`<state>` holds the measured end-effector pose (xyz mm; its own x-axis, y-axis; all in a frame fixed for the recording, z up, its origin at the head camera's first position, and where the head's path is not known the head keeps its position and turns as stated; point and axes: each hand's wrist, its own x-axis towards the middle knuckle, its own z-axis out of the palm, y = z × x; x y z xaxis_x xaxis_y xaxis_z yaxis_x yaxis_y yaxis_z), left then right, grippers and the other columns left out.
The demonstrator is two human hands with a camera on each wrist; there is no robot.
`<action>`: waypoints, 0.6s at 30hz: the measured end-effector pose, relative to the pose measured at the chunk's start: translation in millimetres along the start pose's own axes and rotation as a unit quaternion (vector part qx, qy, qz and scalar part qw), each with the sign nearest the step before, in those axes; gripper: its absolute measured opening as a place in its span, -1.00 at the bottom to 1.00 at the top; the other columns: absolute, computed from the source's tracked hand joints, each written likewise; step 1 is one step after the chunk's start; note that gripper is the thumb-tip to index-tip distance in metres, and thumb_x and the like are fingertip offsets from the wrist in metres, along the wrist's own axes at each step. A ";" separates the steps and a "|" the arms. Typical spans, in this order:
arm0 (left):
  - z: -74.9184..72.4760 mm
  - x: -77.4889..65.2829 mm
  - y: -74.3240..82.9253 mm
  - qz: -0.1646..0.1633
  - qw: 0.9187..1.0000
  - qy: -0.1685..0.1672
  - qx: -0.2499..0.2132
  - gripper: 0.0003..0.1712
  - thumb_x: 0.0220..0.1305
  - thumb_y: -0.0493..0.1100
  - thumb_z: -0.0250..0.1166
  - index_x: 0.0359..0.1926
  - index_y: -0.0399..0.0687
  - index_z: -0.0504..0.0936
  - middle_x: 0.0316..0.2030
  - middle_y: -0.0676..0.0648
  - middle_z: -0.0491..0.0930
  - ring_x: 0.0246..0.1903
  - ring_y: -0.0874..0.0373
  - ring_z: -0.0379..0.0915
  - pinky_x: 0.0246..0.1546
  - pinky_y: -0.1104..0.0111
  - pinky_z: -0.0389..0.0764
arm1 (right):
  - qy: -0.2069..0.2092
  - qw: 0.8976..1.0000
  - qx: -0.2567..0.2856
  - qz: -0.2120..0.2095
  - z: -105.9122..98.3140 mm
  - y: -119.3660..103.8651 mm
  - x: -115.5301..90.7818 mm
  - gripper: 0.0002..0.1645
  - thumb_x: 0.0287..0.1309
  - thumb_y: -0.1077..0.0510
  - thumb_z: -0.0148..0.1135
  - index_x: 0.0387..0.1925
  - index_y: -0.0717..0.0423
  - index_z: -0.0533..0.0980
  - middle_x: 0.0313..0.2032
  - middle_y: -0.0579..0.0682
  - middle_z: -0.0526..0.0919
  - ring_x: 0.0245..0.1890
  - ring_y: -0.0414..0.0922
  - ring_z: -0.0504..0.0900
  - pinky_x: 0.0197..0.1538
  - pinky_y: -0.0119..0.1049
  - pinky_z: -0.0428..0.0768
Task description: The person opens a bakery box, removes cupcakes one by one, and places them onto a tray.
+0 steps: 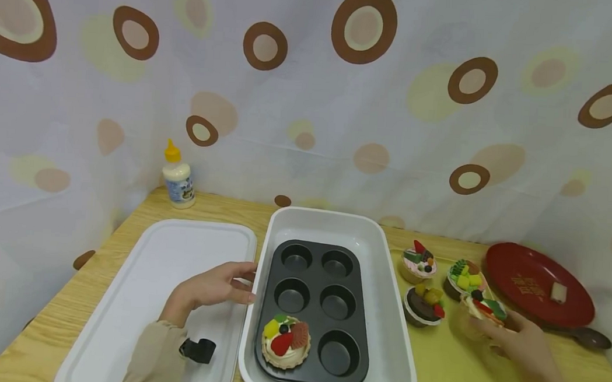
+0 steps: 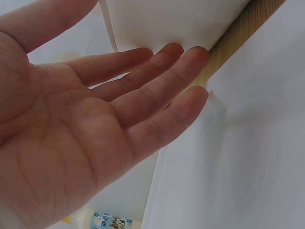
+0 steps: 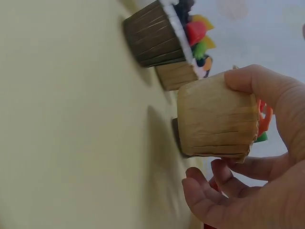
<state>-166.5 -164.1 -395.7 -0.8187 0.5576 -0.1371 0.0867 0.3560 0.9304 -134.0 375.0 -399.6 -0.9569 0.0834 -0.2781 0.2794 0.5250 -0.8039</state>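
My right hand (image 1: 520,344) pinches a cupcake (image 3: 217,117) with a tan base and fruit topping between thumb and fingers, raised over the yellow tray (image 1: 448,363). My left hand (image 1: 221,285) has relaxed, straight fingers; its fingertips are right at the left wall of the white tub (image 1: 392,336). Inside that tub lies a dark muffin pan (image 1: 311,308). One fruit tart (image 1: 286,343) sits in the pan's near-left cup, and its other cups hold nothing. A chocolate cupcake (image 1: 423,305), a pink-topped cupcake (image 1: 418,263) and a green-and-yellow fruit cupcake (image 1: 461,279) stand on the yellow tray.
A white tray (image 1: 119,320) lies left of the tub. Near the back left stands a yellow-capped bottle (image 1: 179,177). At the right are a red plate (image 1: 537,287) bearing a small beige block (image 1: 558,293) and a dark spoon (image 1: 588,337). A patterned curtain (image 1: 311,98) hangs behind.
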 end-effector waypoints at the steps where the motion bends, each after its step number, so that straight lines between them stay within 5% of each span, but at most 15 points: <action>1: -0.4 -0.4 -0.4 0.001 1.000 0.000 0.002 -0.22 0.16 -0.24 0.31 0.35 -0.41 0.22 0.11 -0.33 0.46 0.08 -0.25 0.44 0.14 -0.05 0.43 | -0.004 1.000 -0.014 0.009 1.1 2.1 1.2 -0.02 0.28 -0.15 0.15 0.38 0.45 0.01 0.00 0.09 0.55 -0.29 -0.42 0.52 -0.19 -0.31 0.63; 4: -1.2 -1.4 -1.3 0.003 1.000 -0.001 0.003 -0.22 0.16 -0.24 0.30 0.35 -0.42 0.22 0.12 -0.34 0.45 0.09 -0.25 0.44 0.14 -0.04 0.43 | -0.020 0.999 -0.032 0.029 2.1 5.9 2.5 0.12 0.26 -0.19 0.15 0.43 0.45 -0.18 0.29 0.45 0.15 -0.28 -0.51 0.43 -0.17 -0.34 0.62; 6: -1.1 -1.1 -1.2 0.001 1.000 0.000 0.004 -0.23 0.16 -0.23 0.30 0.35 -0.41 0.22 0.12 -0.33 0.45 0.08 -0.24 0.44 0.13 -0.04 0.43 | -0.027 0.998 -0.035 0.036 0.5 7.0 2.1 0.15 0.26 -0.20 0.15 0.43 0.43 -0.25 0.33 0.50 -0.02 -0.26 -0.51 0.40 -0.16 -0.37 0.61; 10: -1.1 -1.2 -1.1 -0.004 1.000 0.001 0.001 -0.22 0.16 -0.23 0.30 0.35 -0.39 0.23 0.13 -0.33 0.45 0.08 -0.23 0.44 0.13 -0.04 0.44 | -0.027 0.997 -0.064 0.029 -1.2 7.6 -0.3 0.18 0.23 -0.16 0.20 0.43 0.41 -0.27 0.30 0.56 -0.06 0.01 0.00 0.46 -0.19 -0.38 0.59; 13: -1.1 -0.5 -1.0 -0.003 1.000 0.001 0.001 -0.23 0.16 -0.23 0.30 0.35 -0.39 0.23 0.13 -0.34 0.45 0.08 -0.24 0.44 0.13 -0.05 0.43 | -0.032 0.996 -0.081 0.021 -2.0 8.9 -1.5 0.18 0.22 -0.15 0.21 0.43 0.41 -0.28 0.29 0.60 -0.10 0.20 0.42 0.17 -0.16 -0.31 0.57; 18: -0.5 0.6 -0.6 -0.002 1.000 0.000 0.003 -0.22 0.16 -0.23 0.30 0.35 -0.40 0.22 0.13 -0.34 0.45 0.08 -0.24 0.45 0.13 -0.04 0.43 | -0.044 0.996 -0.075 0.023 -2.2 11.9 -1.8 0.19 0.23 -0.13 0.22 0.43 0.39 -0.31 0.29 0.59 -0.13 0.24 0.48 0.03 -0.03 -0.11 0.52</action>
<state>-167.2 -164.3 -396.1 -0.8187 0.5567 -0.1408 0.0870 0.3625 0.9279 -129.1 382.9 -407.5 -0.9309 0.0393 -0.3631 0.3015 0.6438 -0.7033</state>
